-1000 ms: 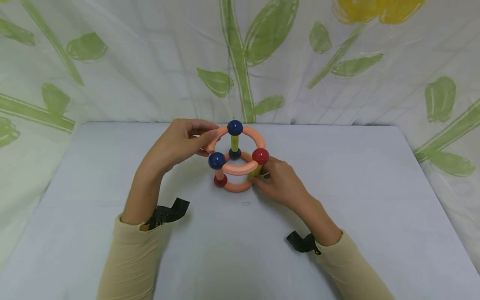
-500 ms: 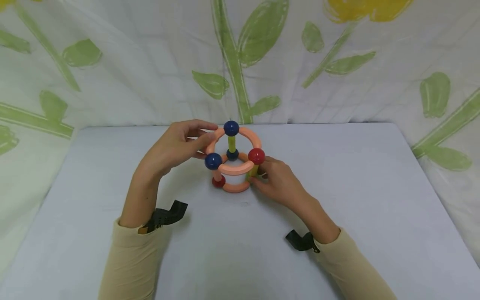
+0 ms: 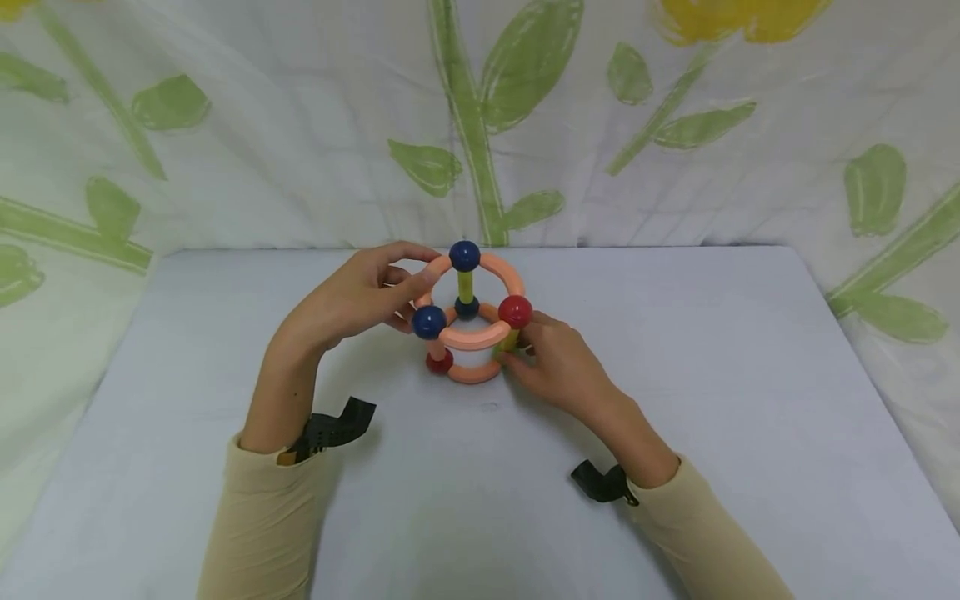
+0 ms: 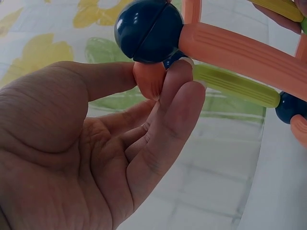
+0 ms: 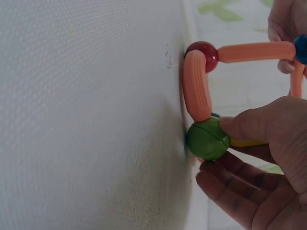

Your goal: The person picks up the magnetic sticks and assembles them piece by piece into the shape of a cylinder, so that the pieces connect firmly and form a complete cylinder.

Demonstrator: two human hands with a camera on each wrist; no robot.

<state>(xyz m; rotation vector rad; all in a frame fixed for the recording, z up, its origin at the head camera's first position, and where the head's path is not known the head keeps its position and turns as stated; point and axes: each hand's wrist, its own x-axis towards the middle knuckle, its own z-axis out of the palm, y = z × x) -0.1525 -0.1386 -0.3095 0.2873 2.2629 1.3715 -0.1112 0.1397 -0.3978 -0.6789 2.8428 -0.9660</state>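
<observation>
A two-tier toy frame of balls and rods stands on the table, with an upper and a lower ring of curved orange rods. My left hand (image 3: 348, 296) pinches the upper ring's left curved orange rod (image 4: 147, 80) between thumb and fingers, beside the front blue ball (image 3: 429, 322). At the lower right corner, my right hand (image 3: 558, 362) grips a green ball (image 5: 207, 139), its fingers also against the yellow rod above it. Another blue ball (image 3: 464, 256) tops the back yellow-green rod (image 3: 466, 287); a red ball (image 3: 515, 312) sits at upper right, another red ball (image 3: 439, 361) at lower left.
The white table (image 3: 720, 400) spreads around the frame on all sides. Behind its back edge hangs a pale sheet (image 3: 300, 167) painted with green leaves and yellow flowers. Black wrist mounts (image 3: 341, 422) stick out from both sleeves.
The left curved rod's near end, slightly off the front blue ball a second ago, now meets it. The left fingers have shifted a little down along the rod; the right hand keeps its grip.
</observation>
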